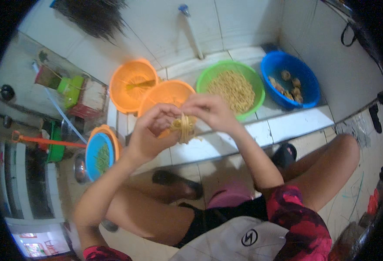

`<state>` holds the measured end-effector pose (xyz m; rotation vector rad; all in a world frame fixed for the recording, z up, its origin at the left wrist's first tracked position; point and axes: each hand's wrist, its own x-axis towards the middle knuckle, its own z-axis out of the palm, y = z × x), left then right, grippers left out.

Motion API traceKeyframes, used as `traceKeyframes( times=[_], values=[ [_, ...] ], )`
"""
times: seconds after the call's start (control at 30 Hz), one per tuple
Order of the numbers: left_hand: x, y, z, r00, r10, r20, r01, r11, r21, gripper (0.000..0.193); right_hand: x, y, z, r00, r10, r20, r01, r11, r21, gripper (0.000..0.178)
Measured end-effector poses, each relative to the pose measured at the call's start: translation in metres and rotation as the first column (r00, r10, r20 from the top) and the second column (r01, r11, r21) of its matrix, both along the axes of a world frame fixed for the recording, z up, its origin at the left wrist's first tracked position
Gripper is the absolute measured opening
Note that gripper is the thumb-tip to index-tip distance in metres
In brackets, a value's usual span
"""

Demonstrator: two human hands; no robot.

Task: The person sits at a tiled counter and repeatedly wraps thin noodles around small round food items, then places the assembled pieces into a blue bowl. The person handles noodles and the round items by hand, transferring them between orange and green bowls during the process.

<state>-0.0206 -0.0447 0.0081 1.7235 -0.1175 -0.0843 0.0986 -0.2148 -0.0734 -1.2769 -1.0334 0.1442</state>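
In front of me, above the near edge of the tiled ledge, both my hands meet at a small yellow bundle wound with strands (pixel 184 127). My left hand (pixel 157 124) curls round its left side, thumb underneath and fingers bent. From the upper right, my right hand (pixel 209 111) has its fingers pinched together at the bundle's top; what lies between those fingertips is too small to make out. Just behind my hands is an orange basin (pixel 167 93), partly covered by them. A green basin (pixel 198 82), full of curly yellowish-brown pieces, stands beyond my right hand.
Another orange basin (pixel 113 89) with yellow strands leans at the left. At the right a blue basin (pixel 315 89) holds several round brownish lumps. A light-blue basin (pixel 90 161) of green pieces sits at floor level, left, near an orange handle (pixel 52 140). A pipe with a tap (pixel 193 35) rises behind.
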Motion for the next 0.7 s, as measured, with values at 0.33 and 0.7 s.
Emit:
traceKeyframes(
  times=[0.33, 0.7],
  values=[
    [0.020, 0.029, 0.004, 0.899, 0.230, 0.373, -0.353, 0.884, 0.306, 0.033, -0.029, 0.013, 0.026, 0.951, 0.070, 0.302, 0.021, 0.957, -0.289, 0.011],
    [0.007, 0.036, -0.007, 0.996, -0.074, -0.059, 0.087, 0.955, 0.283, 0.033, 0.000, -0.001, 0.007, 0.973, -0.075, 0.216, 0.099, 0.990, -0.104, 0.012]
  ],
)
